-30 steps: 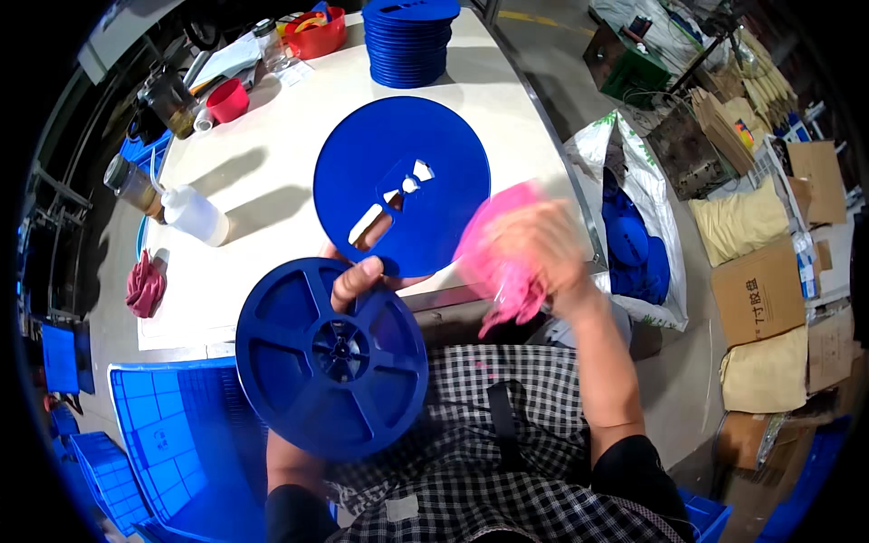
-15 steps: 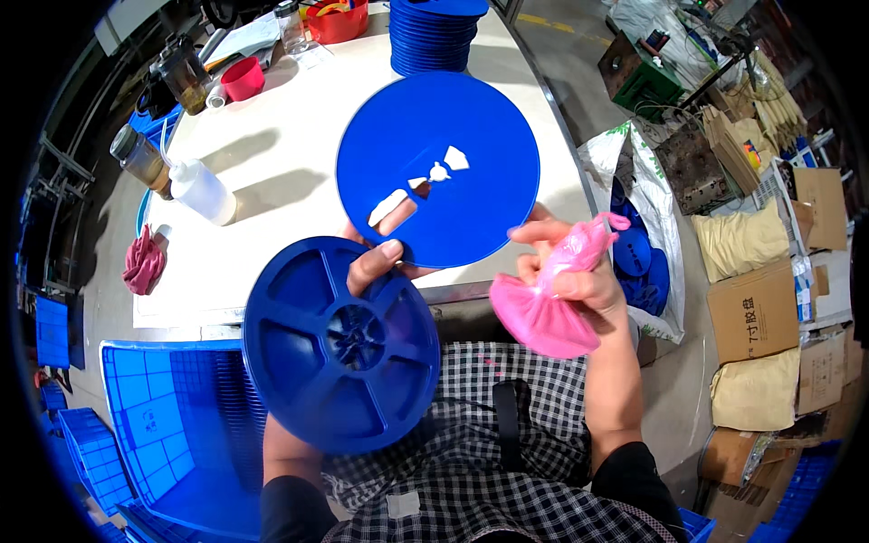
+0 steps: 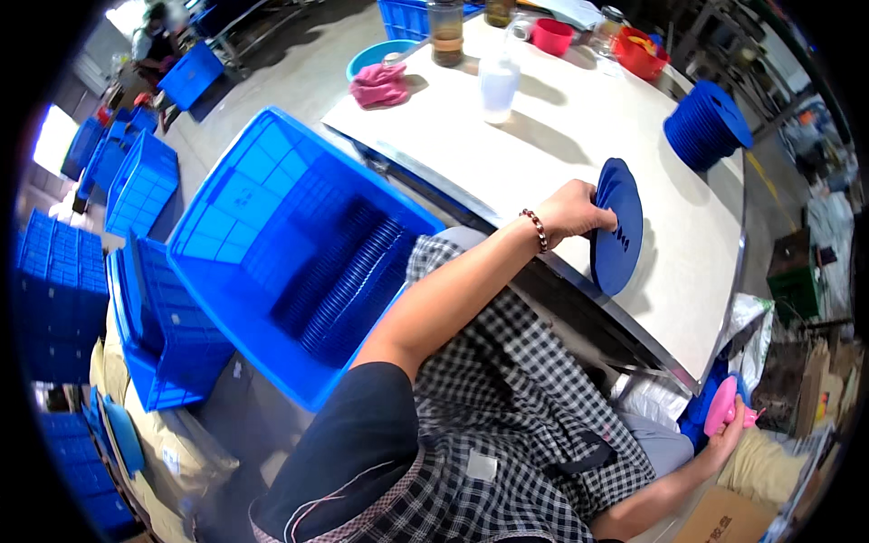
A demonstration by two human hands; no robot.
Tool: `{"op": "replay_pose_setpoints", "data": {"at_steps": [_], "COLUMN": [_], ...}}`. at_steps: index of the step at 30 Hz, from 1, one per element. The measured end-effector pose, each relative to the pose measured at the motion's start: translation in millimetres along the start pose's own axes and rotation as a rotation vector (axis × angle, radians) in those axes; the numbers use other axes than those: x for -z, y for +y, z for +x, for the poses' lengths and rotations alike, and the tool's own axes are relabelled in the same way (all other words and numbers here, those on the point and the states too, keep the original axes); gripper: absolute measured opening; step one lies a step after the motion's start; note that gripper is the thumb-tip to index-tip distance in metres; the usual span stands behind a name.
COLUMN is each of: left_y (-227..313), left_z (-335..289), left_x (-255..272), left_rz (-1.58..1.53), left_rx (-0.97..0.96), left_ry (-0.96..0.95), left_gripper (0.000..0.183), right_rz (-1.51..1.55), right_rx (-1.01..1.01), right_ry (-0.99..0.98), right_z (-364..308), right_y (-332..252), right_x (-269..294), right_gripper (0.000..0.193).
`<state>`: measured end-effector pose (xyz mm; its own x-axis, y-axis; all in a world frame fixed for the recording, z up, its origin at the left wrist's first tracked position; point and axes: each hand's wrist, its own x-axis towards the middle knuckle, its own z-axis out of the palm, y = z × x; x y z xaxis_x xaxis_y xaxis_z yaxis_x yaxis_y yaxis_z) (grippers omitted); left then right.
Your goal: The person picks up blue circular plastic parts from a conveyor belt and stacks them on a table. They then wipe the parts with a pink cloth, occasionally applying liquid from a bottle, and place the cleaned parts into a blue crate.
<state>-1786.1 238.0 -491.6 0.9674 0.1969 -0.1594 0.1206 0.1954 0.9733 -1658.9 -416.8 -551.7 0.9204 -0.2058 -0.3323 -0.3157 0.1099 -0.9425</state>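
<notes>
The left hand (image 3: pixel 575 210) grips the rim of a blue disc (image 3: pixel 617 226), fingers curled around its edge, holding it upright on the near part of the white table (image 3: pixel 579 127). The right hand (image 3: pixel 731 433) hangs low on the right, beyond the table's edge, closed around a pink cloth (image 3: pixel 721 405).

Half a second ago the disc lay flat on the table, a spoked blue reel stood in front of the left hand, and the pink cloth was held up at the table edge. Now the reel is out of the hands, the disc is tipped onto its edge, and the cloth has dropped away to the side. The view has also swung left, so a blue crate (image 3: pixel 272 235) beside the table fills the middle, with rows of blue reels (image 3: pixel 348 281) standing inside it.

On the far table stand a stack of discs (image 3: pixel 706 122), a clear bottle (image 3: pixel 499 77), a red cup (image 3: pixel 552 34) and a dark pink rag (image 3: pixel 380 84).
</notes>
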Motion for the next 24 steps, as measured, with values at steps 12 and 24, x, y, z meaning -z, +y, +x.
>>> {"op": "replay_pose_setpoints", "data": {"at_steps": [12,24], "left_y": [34,-127], "left_z": [-265,-238], "left_x": [248,505], "left_rz": [-0.413,-0.387], "left_rx": [-0.148,0.318], "left_ry": [1.009,1.485], "left_gripper": [0.022,0.061], "right_rz": [0.08,0.043], "right_rx": [0.227,0.168], "right_ry": [-0.118,-0.11], "right_z": [-21,8], "right_y": [-7,1], "right_x": [-144,-177], "right_gripper": [0.046,0.027]}}
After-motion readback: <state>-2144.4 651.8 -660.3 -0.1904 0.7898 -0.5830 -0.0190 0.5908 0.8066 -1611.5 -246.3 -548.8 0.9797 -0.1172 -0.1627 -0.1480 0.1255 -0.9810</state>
